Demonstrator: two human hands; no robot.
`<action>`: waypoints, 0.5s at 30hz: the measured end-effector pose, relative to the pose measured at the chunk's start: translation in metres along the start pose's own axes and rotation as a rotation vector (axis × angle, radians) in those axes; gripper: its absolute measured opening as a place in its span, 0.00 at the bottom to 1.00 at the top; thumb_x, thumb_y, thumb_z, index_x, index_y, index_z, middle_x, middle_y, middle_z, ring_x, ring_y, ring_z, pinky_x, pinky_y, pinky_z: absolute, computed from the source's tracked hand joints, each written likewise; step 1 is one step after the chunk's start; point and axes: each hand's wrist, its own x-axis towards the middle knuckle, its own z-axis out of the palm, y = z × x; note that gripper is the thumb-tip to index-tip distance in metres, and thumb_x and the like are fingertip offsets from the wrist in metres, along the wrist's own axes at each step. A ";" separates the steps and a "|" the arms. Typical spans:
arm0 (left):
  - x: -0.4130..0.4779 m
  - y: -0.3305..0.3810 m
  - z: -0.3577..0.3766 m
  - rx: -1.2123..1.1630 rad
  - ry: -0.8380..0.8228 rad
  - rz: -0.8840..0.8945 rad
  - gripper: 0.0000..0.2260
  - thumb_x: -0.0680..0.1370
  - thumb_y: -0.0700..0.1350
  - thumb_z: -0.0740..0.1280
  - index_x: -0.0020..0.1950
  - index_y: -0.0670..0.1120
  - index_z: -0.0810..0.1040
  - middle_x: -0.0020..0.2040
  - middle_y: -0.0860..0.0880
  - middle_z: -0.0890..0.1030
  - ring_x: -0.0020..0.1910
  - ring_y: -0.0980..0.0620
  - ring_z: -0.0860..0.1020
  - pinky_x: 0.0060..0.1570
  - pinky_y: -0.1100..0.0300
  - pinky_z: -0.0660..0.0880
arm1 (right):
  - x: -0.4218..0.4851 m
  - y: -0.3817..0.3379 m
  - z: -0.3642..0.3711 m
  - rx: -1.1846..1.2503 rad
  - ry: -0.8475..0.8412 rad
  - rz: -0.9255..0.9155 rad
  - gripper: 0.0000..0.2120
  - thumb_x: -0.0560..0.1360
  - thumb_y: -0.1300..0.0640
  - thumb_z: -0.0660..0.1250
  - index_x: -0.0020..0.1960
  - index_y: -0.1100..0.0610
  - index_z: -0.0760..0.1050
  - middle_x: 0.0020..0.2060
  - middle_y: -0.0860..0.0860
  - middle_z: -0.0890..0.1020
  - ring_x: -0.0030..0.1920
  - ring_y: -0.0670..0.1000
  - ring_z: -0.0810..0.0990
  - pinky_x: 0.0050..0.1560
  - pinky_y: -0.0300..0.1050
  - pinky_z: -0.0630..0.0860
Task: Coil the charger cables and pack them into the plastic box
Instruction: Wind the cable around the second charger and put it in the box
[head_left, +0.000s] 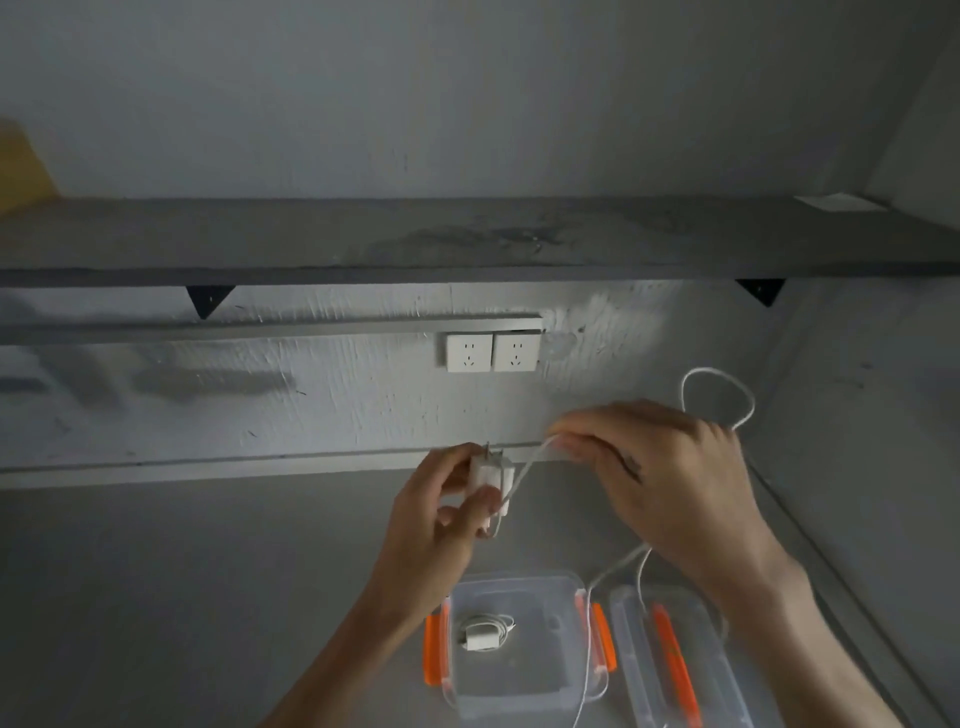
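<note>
Head view: both hands are raised above the grey desk (208, 597), close to the back wall. The left hand (441, 514) holds a white charger plug (491, 480); its grip is narrow, with the thumb on the near face and the fingers curled behind, and the metal prongs point up. The plug's white cable (529, 469) leaves its lower end, bends round and rises at a slant to the right hand (660, 478), whose grip is a pinch of fingertips on the cord, up and to the right of the plug. Past that pinch the cable stands up in an open loop behind the right hand. More of it hangs down from under the hand, crosses the right edge of the plastic box (540, 670) and trails on out of the bottom of the view.

The plastic box is clear with orange latches on its sides, and it sits open on the desk below the hands. A coiled charger (483, 631) lies in its left half (a white plug with its cord wound beside it). The box's lid (670, 660), clear with orange clips, lies just to the right of it.

On the wall behind are two white wall sockets (493, 352) side by side, and above them a dark shelf (467, 239) on black brackets (208, 300).
</note>
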 end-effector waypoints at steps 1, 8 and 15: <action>-0.005 0.007 -0.001 -0.011 -0.056 0.014 0.12 0.75 0.38 0.68 0.58 0.46 0.79 0.50 0.47 0.83 0.50 0.51 0.83 0.36 0.58 0.80 | 0.006 0.005 -0.002 0.006 0.039 -0.024 0.07 0.76 0.46 0.67 0.47 0.44 0.84 0.39 0.40 0.85 0.39 0.44 0.84 0.29 0.44 0.77; -0.021 0.056 -0.012 -0.070 -0.223 0.127 0.14 0.75 0.42 0.67 0.60 0.51 0.78 0.51 0.53 0.83 0.52 0.53 0.81 0.47 0.62 0.78 | 0.017 0.018 0.034 0.422 -0.038 0.079 0.09 0.76 0.46 0.67 0.51 0.46 0.84 0.39 0.42 0.84 0.34 0.45 0.81 0.34 0.50 0.77; 0.005 0.063 -0.019 -0.489 -0.140 0.256 0.15 0.70 0.42 0.74 0.56 0.46 0.80 0.60 0.44 0.83 0.63 0.41 0.79 0.57 0.49 0.78 | -0.017 -0.002 0.082 0.580 -0.319 0.245 0.10 0.78 0.56 0.66 0.39 0.50 0.80 0.28 0.39 0.80 0.28 0.42 0.77 0.34 0.42 0.72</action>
